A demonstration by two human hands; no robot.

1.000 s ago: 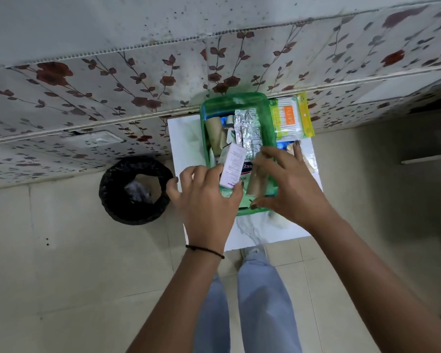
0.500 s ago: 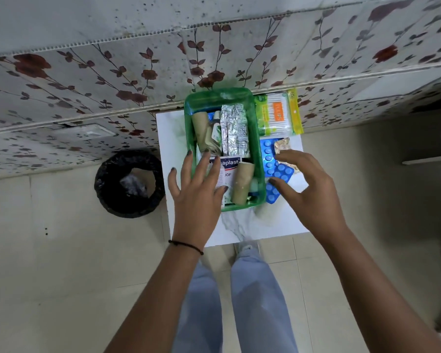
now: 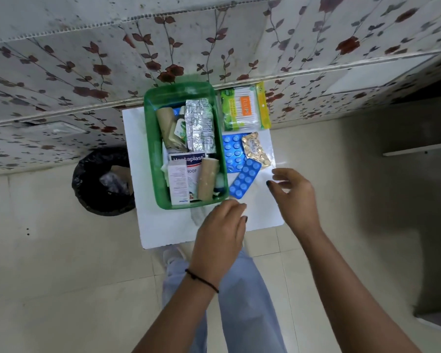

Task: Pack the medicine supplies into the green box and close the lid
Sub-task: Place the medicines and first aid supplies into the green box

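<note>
Two hands: both empty, above the small white table (image 3: 163, 225).
Left hand (image 3: 220, 231): fingers loosely curled, hovering at the near right corner of the green box (image 3: 152, 154), holding nothing; a thin black cord circles the wrist.
Right hand (image 3: 294, 197): fingers loosely spread and bent, apart from any item, just beside the blue blister strip (image 3: 245, 182).
Green box: translucent green plastic, rectangular with rounded corners, on the table against the flowered wall, lid off.
Box contents: crinkled silver foil strip (image 3: 200, 124), two tan rolls of bandage, one far (image 3: 167, 128) and one near (image 3: 208, 179), a white carton of plasters (image 3: 189, 163) with blue lettering, a narrow white printed carton (image 3: 178, 184) leaning at the near left.
Outside the box: glossy green-and-yellow pouch of cotton swabs (image 3: 242, 108) just right of it; a second, flat blue blister sheet (image 3: 231, 151) with round bumps; a gold foil blister pack (image 3: 255, 149) lying partly on that sheet.
Floor: pale smooth tiles; a round bin (image 3: 99, 184) lined with crumpled black plastic, left of the table.
</note>
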